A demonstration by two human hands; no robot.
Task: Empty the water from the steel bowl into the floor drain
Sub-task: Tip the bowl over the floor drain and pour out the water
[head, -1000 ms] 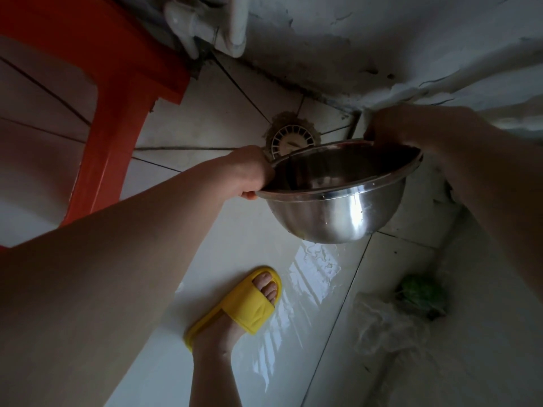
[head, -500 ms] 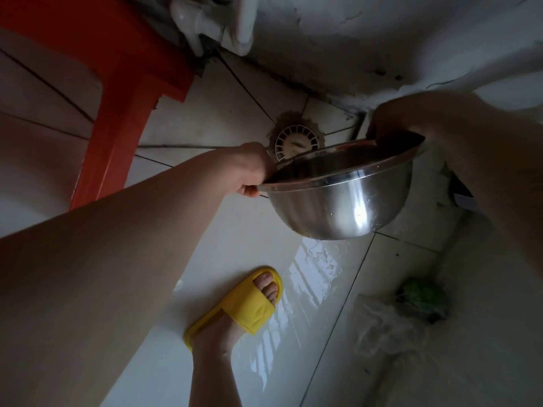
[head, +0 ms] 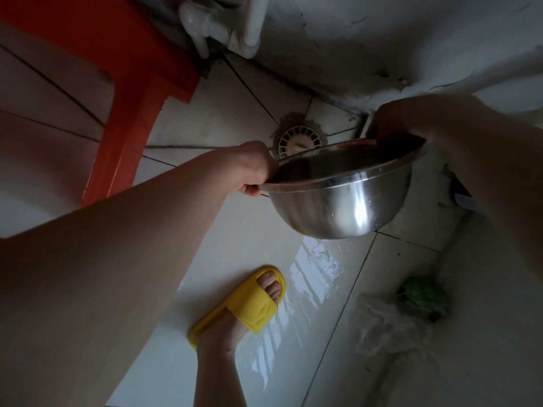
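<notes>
While tilted drainward, steel bowl (head: pixel 346 198); contents indiscernible

A red plastic stool (head: pixel 129 92) stands at ten o'clock, a yellow slipper (head: pixel 246 304) at six, a green vegetable (head: pixel 423 295) at four.

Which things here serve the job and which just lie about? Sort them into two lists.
For the job: bowl, held at the rim by the left hand and right hand; drain.

Lying about: red stool, yellow slipper, green vegetable, plastic bag, white pipe.
</notes>
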